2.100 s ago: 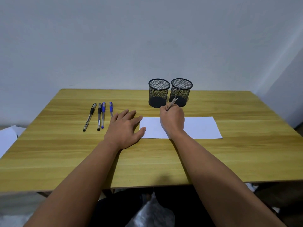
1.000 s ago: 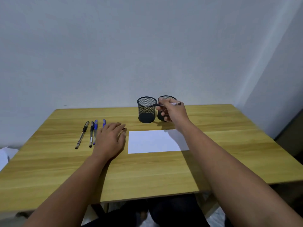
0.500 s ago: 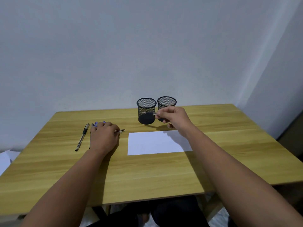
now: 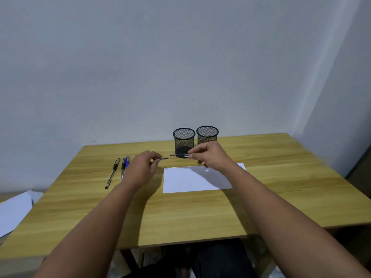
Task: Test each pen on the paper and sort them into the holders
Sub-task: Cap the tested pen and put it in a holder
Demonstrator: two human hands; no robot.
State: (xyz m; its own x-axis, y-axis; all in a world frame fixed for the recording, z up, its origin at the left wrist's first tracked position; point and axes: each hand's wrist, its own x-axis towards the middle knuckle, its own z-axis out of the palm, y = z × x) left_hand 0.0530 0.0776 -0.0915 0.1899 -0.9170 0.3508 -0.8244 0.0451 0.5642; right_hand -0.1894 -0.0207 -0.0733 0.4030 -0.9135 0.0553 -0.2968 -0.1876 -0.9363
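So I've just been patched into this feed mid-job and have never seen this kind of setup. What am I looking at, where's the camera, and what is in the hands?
There is no machine here: a person works with two bare hands, and the single camera sits on their head, looking forward and down. That is why both forearms reach in from the bottom. On the wooden table lie a white sheet of paper, two black mesh holders side by side at the back, and a row of pens on the left. The right hand pinches a pen held level in front of the holders. The left hand pinches a small dark piece, probably its cap, just apart from the pen's tip.
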